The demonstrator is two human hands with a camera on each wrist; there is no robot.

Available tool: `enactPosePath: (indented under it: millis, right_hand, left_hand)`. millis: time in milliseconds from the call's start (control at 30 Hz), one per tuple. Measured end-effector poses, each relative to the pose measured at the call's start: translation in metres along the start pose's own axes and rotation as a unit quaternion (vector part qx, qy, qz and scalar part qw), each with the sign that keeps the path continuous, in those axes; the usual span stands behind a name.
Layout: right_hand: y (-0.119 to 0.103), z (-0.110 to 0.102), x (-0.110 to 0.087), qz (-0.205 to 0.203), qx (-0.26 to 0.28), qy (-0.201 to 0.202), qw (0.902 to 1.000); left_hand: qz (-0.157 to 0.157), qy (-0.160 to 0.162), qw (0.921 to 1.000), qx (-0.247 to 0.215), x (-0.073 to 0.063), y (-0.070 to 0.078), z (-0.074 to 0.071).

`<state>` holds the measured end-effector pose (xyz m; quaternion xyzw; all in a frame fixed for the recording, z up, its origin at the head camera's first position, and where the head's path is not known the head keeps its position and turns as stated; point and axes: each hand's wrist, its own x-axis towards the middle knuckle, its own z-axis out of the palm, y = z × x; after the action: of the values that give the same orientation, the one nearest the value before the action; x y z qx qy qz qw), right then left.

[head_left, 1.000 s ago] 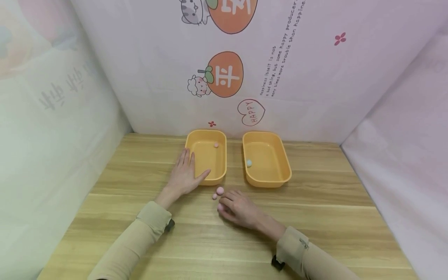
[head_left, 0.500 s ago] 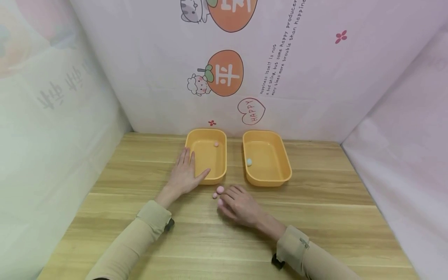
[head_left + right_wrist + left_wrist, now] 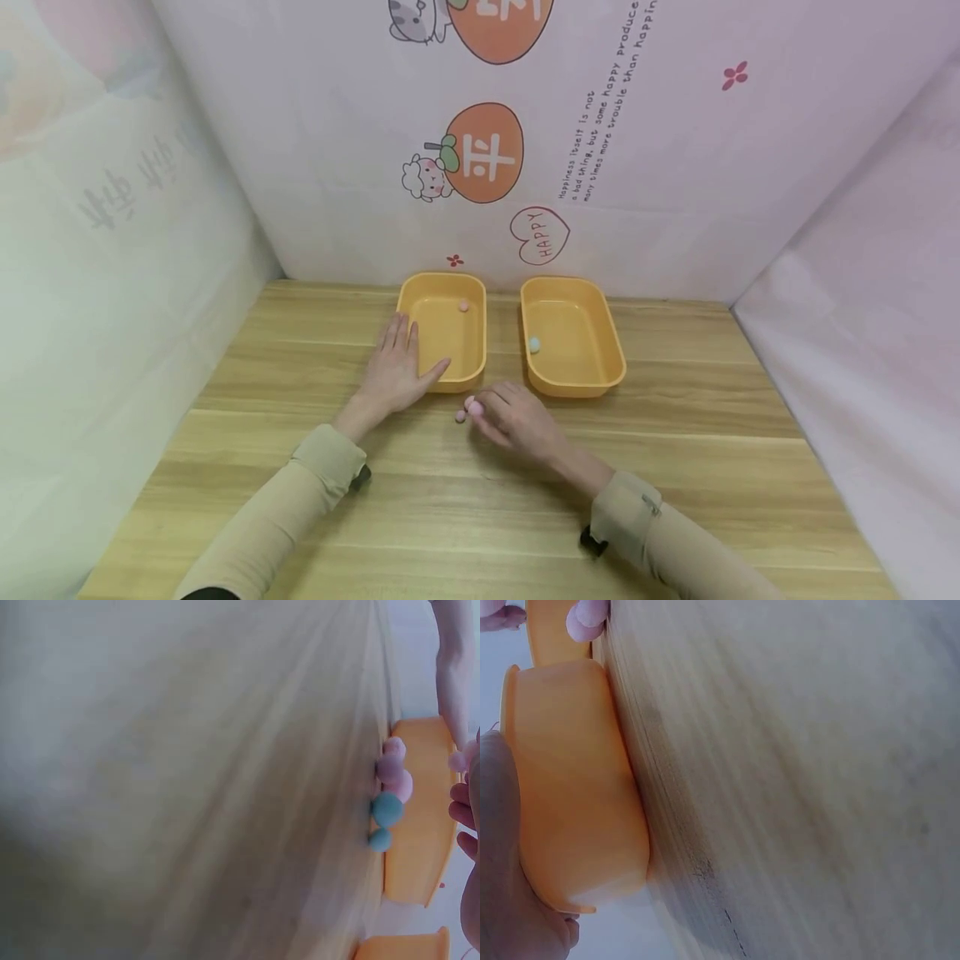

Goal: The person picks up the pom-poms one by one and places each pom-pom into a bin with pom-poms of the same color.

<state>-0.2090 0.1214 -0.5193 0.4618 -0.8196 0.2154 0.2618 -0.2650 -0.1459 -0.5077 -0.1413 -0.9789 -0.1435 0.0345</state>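
My left hand (image 3: 393, 375) rests on the left yellow bin (image 3: 482, 333), fingers straight along its left rim and thumb over the front corner. A small pink ball (image 3: 463, 307) lies inside that bin. Just in front of it, my right hand (image 3: 519, 423) pinches a pink ball (image 3: 476, 408) between thumb and fingers, raised off the table in the right wrist view. Beside it on the wood are a small pink ball (image 3: 461, 417) and another pink one, partly covered. The right wrist view also shows teal balls (image 3: 387, 809) on the table, which my right hand hides from the head view.
To the right stands a second yellow bin (image 3: 617, 358) with a pale blue ball (image 3: 534, 344) by its left wall. Both bins are near the back edge of the wooden table (image 3: 420, 517), against a printed cloth (image 3: 645, 242). Cloth also hangs at both sides.
My right hand has lifted the pink ball and moved slightly forward, toward the bins. My left hand keeps its place on the left bin.
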Motion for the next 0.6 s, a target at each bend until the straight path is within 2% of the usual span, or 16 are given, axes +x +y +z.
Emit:
enactPosePath:
  millis: [233,300,367,500,600]
  right_hand:
    - [0.008,-0.008,0.01,0.047,0.005,0.004,0.9989]
    - [0.01,-0.009,0.012,0.071,0.013,-0.002,0.9974]
    - [0.011,-0.011,0.014,0.113,0.038,-0.014,0.9928]
    - [0.015,-0.011,0.019,0.179,0.081,-0.01,0.9804]
    - [0.019,-0.011,0.023,0.192,0.09,0.005,0.9773]
  left_hand:
    - [0.0,0.002,1.0,0.003,0.0,0.002,-0.002]
    - [0.0,0.0,1.0,0.002,0.0,0.002,-0.003]
    - [0.0,-0.001,1.0,0.0,0.0,0.002,-0.003]
    - [-0.002,-0.004,1.0,0.001,0.0,0.001,-0.002]
    - [-0.001,-0.006,1.0,0.002,0.0,0.001,-0.002]
